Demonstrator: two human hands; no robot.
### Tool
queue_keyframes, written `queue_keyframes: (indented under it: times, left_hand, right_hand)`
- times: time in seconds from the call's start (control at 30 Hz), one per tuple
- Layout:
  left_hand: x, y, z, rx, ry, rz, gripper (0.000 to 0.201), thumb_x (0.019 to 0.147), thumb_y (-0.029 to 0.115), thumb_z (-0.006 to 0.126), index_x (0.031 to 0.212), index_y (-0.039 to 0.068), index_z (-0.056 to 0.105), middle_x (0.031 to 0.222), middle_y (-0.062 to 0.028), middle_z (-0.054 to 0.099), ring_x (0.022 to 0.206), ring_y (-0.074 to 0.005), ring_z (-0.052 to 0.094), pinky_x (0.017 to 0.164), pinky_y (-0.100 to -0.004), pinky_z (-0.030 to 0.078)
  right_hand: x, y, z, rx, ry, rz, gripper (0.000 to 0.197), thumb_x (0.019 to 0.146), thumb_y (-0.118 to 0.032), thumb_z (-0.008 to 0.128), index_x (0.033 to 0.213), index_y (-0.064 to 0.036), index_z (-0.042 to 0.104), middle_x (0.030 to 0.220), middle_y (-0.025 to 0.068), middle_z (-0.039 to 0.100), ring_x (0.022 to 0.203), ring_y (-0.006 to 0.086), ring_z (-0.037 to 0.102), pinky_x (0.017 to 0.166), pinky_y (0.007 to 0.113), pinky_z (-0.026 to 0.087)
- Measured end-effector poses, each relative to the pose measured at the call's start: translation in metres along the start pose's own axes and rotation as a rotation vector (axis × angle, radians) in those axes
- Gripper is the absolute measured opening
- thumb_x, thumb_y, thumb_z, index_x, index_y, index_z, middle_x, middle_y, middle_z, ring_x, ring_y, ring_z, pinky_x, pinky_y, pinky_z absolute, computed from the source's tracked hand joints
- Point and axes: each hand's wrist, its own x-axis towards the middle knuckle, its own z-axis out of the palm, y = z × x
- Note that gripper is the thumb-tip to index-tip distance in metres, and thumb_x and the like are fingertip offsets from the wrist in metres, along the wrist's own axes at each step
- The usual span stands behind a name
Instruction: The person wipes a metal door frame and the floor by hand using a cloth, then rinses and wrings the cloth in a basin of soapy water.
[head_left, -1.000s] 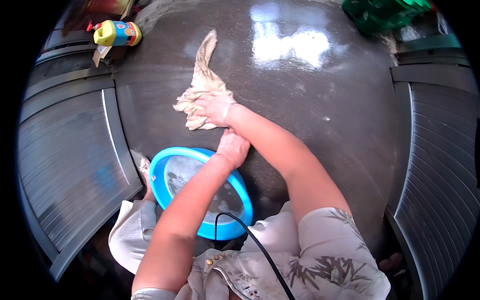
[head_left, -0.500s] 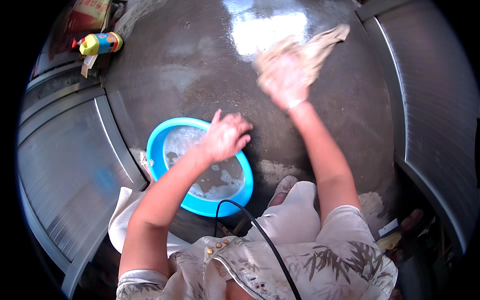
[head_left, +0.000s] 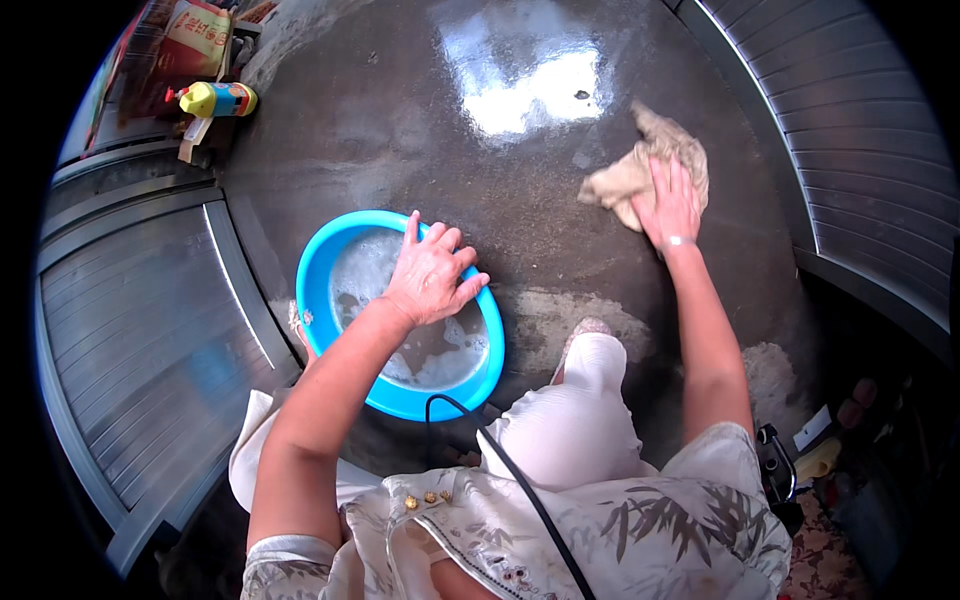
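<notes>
Dark speckled stone floor [head_left: 520, 190], wet and glossy, with a bright glare patch toward its far edge and a paler dried patch at the near side; ribbed grey shutters curved along both sides. We had our right hand [head_left: 668, 205] pressed flat, fingers spread, on a crumpled beige cloth [head_left: 640, 170] at the floor's right side. The cloth was soft, creased and damp-looking, its long axis running from near left to far right, mostly beyond and left of the hand. Our left hand [head_left: 432, 275] was open, fingers splayed, on the right rim of a round blue plastic basin [head_left: 320, 290] holding shallow sudsy water, well apart from the cloth. A yellow spray bottle [head_left: 215, 100] lay on its side by the far-left edge.
</notes>
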Motion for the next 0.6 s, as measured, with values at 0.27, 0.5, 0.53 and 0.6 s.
queue_keyframes:
  times: [0.27,0.5,0.53,0.6]
  left_hand:
    - [-0.01,0.003,-0.004,0.022,0.009,0.036,0.035,0.082,0.044,0.059,0.088,0.01,0.064,0.091,-0.0101,0.051,0.103,-0.0288,0.048,0.105,-0.0629,0.02]
    - [-0.012,-0.008,0.001,-0.021,0.101,0.054,0.034,0.083,0.044,0.058,0.089,0.011,0.063,0.091,-0.0081,0.05,0.102,-0.0268,0.048,0.104,-0.0646,0.019]
    - [-0.012,-0.009,0.001,-0.034,0.047,0.047,0.034,0.082,0.044,0.059,0.091,0.011,0.063,0.093,-0.0077,0.051,0.103,-0.0266,0.048,0.105,-0.0639,0.018]
    - [-0.009,-0.008,-0.003,-0.057,-0.042,0.038,0.036,0.082,0.044,0.06,0.095,0.011,0.064,0.097,-0.0071,0.052,0.104,-0.026,0.047,0.105,-0.0627,0.018]
  right_hand:
    - [0.141,-0.196,0.064,0.078,-0.087,-0.077,0.059,0.093,-0.052,0.035,0.146,-0.0299,0.025,0.155,0.0092,0.011,0.144,0.0268,0.005,0.113,0.051,0.009]
    - [0.101,-0.356,0.073,-0.118,-0.426,-1.069,0.052,0.089,-0.051,0.045,0.138,-0.0318,0.041,0.151,0.0023,0.025,0.14,0.0225,0.021,0.108,0.05,0.019]
    - [0.085,-0.351,0.099,-0.084,-0.288,-1.266,0.048,0.088,-0.044,0.049,0.135,-0.0328,0.045,0.15,-0.0004,0.027,0.139,0.0199,0.022,0.109,0.047,0.019]
    - [0.075,-0.339,0.116,0.171,-0.334,-1.344,0.044,0.087,-0.035,0.052,0.13,-0.0294,0.051,0.145,0.0021,0.035,0.138,0.0174,0.024,0.11,0.043,0.019]
